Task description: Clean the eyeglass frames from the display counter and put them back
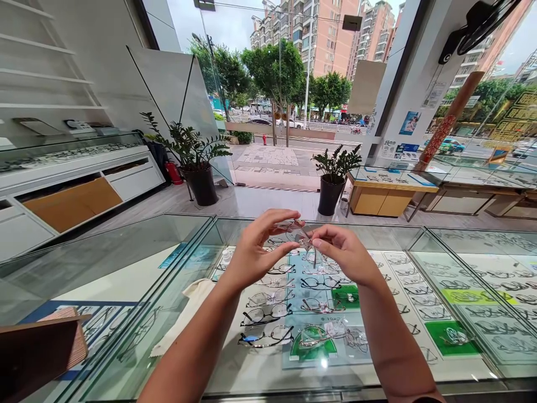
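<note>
A pair of thin-framed eyeglasses (307,244) is held between both hands above the glass display case (226,228). My left hand (262,246) curves around one side, its thumb and fingertips on the glasses. With the thumb and forefinger pinched, my right hand (342,252) grips the frame from the other side. One temple arm points up and another hangs down. Fingers cover part of the frame. Below lie several rows of eyeglasses, among them a black pair (266,314) and a pair with a blue patch on its lens (266,336).
A cream cloth (184,313) lies left of my left forearm. At the far left is a brown box-like object (42,350). More glasses rest under the glass at right. Beyond the case stand potted plants (203,182) (331,190) and a wooden cabinet (375,196).
</note>
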`<state>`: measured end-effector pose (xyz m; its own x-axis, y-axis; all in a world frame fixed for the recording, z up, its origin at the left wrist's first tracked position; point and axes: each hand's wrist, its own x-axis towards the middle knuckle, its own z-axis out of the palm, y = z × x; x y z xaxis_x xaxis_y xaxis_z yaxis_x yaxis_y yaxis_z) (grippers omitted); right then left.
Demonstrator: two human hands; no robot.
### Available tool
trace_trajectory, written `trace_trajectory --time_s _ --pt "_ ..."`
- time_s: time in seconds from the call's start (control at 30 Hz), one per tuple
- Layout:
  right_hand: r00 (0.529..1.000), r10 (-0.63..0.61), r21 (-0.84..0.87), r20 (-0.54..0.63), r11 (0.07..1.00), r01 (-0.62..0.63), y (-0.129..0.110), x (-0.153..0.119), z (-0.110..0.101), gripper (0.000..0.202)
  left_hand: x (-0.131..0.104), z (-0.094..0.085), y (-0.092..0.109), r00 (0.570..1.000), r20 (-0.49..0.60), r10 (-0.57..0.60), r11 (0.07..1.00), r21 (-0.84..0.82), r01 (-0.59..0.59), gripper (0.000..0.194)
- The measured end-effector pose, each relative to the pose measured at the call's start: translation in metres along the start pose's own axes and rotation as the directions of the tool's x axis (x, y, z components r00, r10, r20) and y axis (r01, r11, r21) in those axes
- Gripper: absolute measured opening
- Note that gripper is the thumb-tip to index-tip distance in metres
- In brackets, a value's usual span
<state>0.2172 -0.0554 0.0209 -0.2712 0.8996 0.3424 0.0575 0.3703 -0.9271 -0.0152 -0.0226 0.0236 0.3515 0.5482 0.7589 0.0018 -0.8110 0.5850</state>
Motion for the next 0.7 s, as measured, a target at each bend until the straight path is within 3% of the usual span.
trace_trajectory --time_s 0.2,0.23,0.3,0.37,0.4,0.47,0.53,0.7 --pt "0.996 -0.011 -0.003 -0.085 1.0 0.011 0.001 0.001 0.004 0.025 0.001 0.002 -0.005 1.0 0.023 -0.016 1.0 0.002 0.016 0.062" --pt "0.993 -0.015 -0.015 -0.113 1.0 0.014 0.001 0.001 0.004 0.026 0.001 0.004 -0.004 1.0 -0.023 -0.005 0.998 0.061 0.006 0.065" --pt "0.981 -0.046 -0.055 -0.19 0.998 0.037 0.002 0.001 0.004 0.027 -0.001 0.009 -0.001 0.971 -0.231 0.069 0.966 0.258 -0.007 0.064" --pt "0.958 -0.099 -0.118 -0.269 0.991 0.069 0.004 0.002 0.005 0.026 -0.004 0.017 0.005 0.898 -0.405 0.173 0.899 0.437 0.024 0.039" --pt "0.946 -0.124 -0.157 -0.298 0.984 0.079 0.006 0.003 0.007 0.025 -0.006 0.022 0.008 0.89 -0.419 0.178 0.88 0.473 0.046 0.023" --pt "0.925 -0.177 -0.239 -0.337 0.966 0.097 0.009 0.003 0.012 0.022 -0.009 0.03 0.012 0.945 -0.32 0.068 0.891 0.446 0.087 0.01" --pt "0.903 -0.247 -0.33 -0.352 0.935 0.127 0.01 0.004 0.02 0.017 -0.01 0.036 0.013 0.974 -0.196 -0.109 0.916 0.361 0.175 0.017" --pt "0.849 -0.424 -0.546 -0.316 0.813 0.203 0.012 0.003 0.042 0.015 -0.007 0.039 0.003 0.911 -0.218 -0.349 0.909 0.158 0.386 0.024"
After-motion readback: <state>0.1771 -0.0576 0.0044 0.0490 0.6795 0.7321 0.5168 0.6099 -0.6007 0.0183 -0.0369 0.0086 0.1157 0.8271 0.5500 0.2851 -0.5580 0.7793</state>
